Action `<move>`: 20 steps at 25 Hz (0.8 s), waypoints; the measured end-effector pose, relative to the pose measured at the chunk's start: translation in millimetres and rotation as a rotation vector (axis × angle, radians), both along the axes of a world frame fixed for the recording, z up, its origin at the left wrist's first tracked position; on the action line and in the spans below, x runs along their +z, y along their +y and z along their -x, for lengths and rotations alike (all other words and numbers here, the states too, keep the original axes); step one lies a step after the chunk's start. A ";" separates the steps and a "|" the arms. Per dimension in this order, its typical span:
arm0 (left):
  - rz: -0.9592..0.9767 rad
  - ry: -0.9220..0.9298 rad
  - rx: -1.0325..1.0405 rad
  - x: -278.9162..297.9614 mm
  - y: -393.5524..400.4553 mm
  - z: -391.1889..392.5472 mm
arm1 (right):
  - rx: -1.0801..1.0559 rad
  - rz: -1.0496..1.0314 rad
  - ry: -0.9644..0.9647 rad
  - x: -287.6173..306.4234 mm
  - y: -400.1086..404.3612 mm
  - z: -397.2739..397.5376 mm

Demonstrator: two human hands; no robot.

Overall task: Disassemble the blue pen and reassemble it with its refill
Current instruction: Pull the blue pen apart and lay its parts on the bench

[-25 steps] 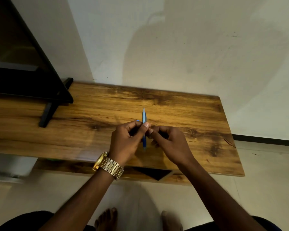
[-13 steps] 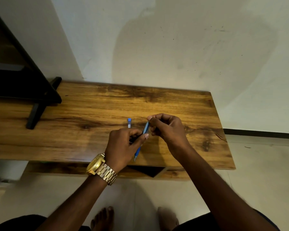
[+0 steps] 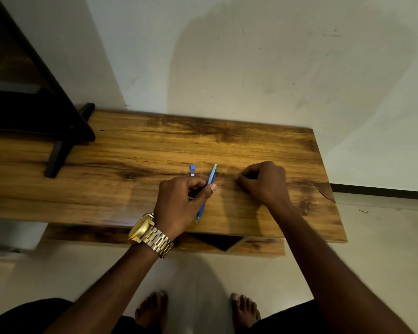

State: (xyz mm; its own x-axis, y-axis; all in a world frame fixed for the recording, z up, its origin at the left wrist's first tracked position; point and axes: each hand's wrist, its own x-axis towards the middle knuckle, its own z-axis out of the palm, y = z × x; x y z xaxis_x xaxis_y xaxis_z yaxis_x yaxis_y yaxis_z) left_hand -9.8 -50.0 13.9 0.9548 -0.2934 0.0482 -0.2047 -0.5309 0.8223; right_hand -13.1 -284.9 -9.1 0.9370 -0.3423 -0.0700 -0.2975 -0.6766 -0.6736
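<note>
Two hands work mid-table: my left hand (image 3: 179, 203) pinches the blue pen (image 3: 207, 192), tilted; my right hand (image 3: 263, 183) is curled shut, contents hidden. Blue cap (image 3: 192, 170) lies beside, on the table (image 3: 130, 153).

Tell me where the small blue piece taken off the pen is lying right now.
In the head view, the small blue piece lies on the wooden table, just left of the pen tip and just beyond the left hand.
</note>
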 end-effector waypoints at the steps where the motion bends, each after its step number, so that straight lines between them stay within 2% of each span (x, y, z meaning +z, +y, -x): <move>1: 0.002 0.000 0.005 0.0 -1.0 0.2 | -0.019 0.000 -0.013 -3.0 0.3 -1.4; 6: 0.014 0.002 0.003 3.3 -4.9 2.0 | -0.091 -0.047 -0.040 -6.5 1.1 -1.2; 8: 0.024 -0.001 -0.001 3.3 -4.8 2.3 | -0.161 -0.127 -0.105 0.3 1.8 -0.4; 10: 0.027 -0.008 -0.005 2.9 -5.3 2.5 | -0.194 -0.385 -0.184 8.3 2.2 -0.9; 12: 0.027 -0.012 -0.012 2.5 -5.4 2.2 | -0.102 -0.736 -0.172 14.4 10.6 0.9; 13: 0.022 -0.015 -0.017 1.8 -5.6 2.2 | -0.045 -0.814 -0.147 15.1 16.3 2.7; 17: -0.014 -0.022 -0.040 -3.0 -6.1 2.9 | 0.074 -0.796 -0.086 10.4 25.9 4.0; 20: -0.022 -0.019 -0.048 -5.0 -6.8 3.2 | 0.076 -0.782 -0.086 9.4 23.0 3.4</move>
State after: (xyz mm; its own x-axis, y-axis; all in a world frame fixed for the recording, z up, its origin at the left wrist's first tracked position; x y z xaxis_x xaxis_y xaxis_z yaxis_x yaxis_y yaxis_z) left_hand -13.0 -56.8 8.9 0.9387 -0.3396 0.0589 -0.2452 -0.5380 0.8065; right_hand -16.6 -261.9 0.3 0.9690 -0.1584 -0.1897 -0.1942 -0.0136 -0.9809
